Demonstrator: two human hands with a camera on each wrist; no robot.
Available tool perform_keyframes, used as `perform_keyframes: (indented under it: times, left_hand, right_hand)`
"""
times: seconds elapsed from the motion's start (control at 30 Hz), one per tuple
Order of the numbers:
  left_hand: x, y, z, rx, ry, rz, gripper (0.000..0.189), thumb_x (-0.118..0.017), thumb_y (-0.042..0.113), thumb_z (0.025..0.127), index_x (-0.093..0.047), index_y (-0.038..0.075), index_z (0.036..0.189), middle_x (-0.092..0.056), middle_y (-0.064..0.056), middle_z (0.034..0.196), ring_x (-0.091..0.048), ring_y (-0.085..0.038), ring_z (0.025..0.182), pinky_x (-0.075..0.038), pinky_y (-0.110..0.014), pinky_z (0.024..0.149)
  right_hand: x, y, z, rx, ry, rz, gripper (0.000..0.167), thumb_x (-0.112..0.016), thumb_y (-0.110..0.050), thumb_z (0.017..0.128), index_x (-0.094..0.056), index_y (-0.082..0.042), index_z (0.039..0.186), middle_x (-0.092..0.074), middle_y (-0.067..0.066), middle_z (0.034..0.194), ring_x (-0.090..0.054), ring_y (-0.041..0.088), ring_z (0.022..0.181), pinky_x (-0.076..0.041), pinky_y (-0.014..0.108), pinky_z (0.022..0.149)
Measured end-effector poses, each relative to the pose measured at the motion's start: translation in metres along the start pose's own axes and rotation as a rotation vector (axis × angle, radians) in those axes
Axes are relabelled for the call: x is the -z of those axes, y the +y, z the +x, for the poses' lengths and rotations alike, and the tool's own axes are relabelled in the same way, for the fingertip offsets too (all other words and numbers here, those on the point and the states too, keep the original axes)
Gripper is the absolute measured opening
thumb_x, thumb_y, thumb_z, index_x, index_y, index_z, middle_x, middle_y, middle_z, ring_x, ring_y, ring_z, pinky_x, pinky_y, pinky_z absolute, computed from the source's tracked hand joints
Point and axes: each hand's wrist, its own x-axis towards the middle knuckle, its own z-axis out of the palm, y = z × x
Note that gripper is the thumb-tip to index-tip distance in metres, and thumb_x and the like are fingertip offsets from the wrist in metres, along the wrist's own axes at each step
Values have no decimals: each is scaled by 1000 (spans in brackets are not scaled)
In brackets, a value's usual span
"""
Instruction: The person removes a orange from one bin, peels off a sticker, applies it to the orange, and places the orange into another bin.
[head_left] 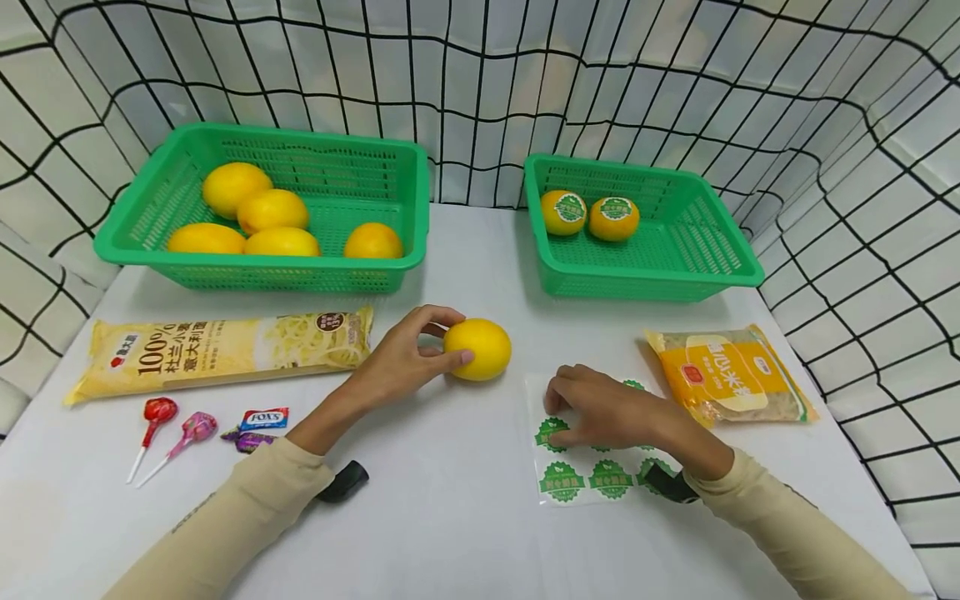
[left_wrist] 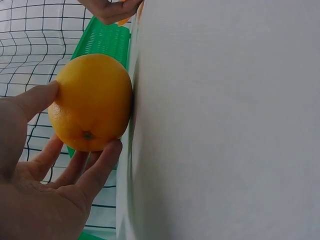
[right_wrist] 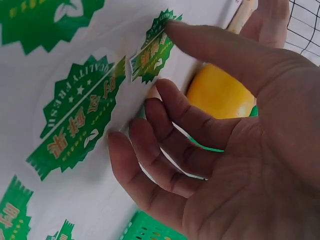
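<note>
Sticker sheet (head_left: 587, 468) partly hidden by right hand (head_left: 603, 408), sticker count uncertain.

The left hand (left_wrist: 52, 195) holds a round, smooth orange-yellow fruit (left_wrist: 92, 100) between thumb and fingers at a flat white tabletop (left_wrist: 225, 125). Behind show a green perforated plastic basket (left_wrist: 104, 42), black-lined grid netting (left_wrist: 45, 31) and part of the right hand (left_wrist: 112, 10).

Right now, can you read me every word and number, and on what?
Long pasta bag: "100%"
Same bag: "杜兰小麦"
Same bag: "意大利面"
Candy wrapper: "FOX'S"
Green sticker: "QUALITY FRESH"
Same sticker: "时令鲜果"
Orange bag: "心米"
Too small or blurred: other print on both bags, fruit stickers in the right basket, left sleeve print.
</note>
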Motion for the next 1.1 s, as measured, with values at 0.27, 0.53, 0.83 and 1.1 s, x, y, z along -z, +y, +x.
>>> perform_keyframes:
  times: [0.27, 0.53, 0.83, 1.1]
  left_hand:
    - [0, -1, 0, -8, -5, 8, 51, -80, 21, 97, -57, 6, 139, -57, -11, 142, -57, -31, 128, -55, -45, 107]
    - [2, 1, 0, -7, -13, 1, 51, -81, 21, 97, -56, 5, 139, -57, -11, 141, -57, -32, 128, -55, -46, 107]
    - [3, 1, -1, -7, -25, 3, 50, -79, 21, 98, -56, 5, 139, -56, -11, 144, -56, -32, 131, -54, -46, 108]
    - [8, 2, -1, 31, -50, 35, 50, -77, 25, 100, -58, 13, 144, -59, -7, 147, -56, -31, 134, -54, -48, 104]
  right_hand:
    - [-4, 1, 0, 2, -4, 39, 26, -87, -26, 91, -63, -20, 98, -57, -7, 98, -51, 13, 99, -51, 32, 90]
    - [-4, 7, 1, 19, 10, 164, 20, -80, -14, 95, -63, -17, 104, -60, -5, 90, -56, 14, 87, -51, 28, 80]
    - [0, 16, 1, 101, -13, 311, 5, -67, -15, 105, -65, -10, 104, -63, -3, 92, -58, 13, 85, -51, 23, 75]
    - [8, 19, -1, 156, -26, 360, 9, -55, -18, 112, -59, -10, 110, -63, 0, 102, -60, 18, 99, -54, 27, 84]
